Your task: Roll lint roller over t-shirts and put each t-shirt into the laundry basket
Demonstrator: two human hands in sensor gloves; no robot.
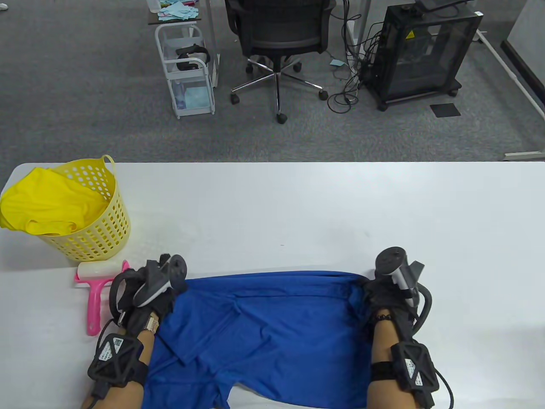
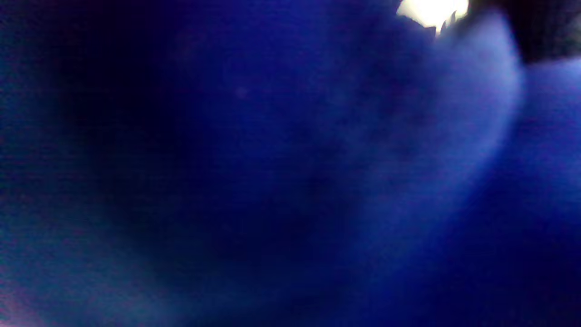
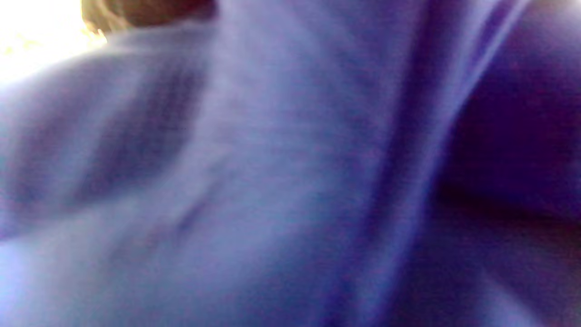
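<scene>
Table view has the blue t-shirt [image 1: 272, 332] spread at the near edge, my left hand [image 1: 151, 289] and right hand [image 1: 385, 294] on its far corners; can't tell if my fingers grip it. Pink lint roller [image 1: 96, 294] lies just left, beside the yellow laundry basket [image 1: 100, 226] holding a yellow t-shirt [image 1: 47, 204]. Both wrist views are just blurry blue fabric.

Blue t-shirt [image 1: 272, 324] smooth cloth; basket [image 1: 100, 221] perforated plastic.
</scene>
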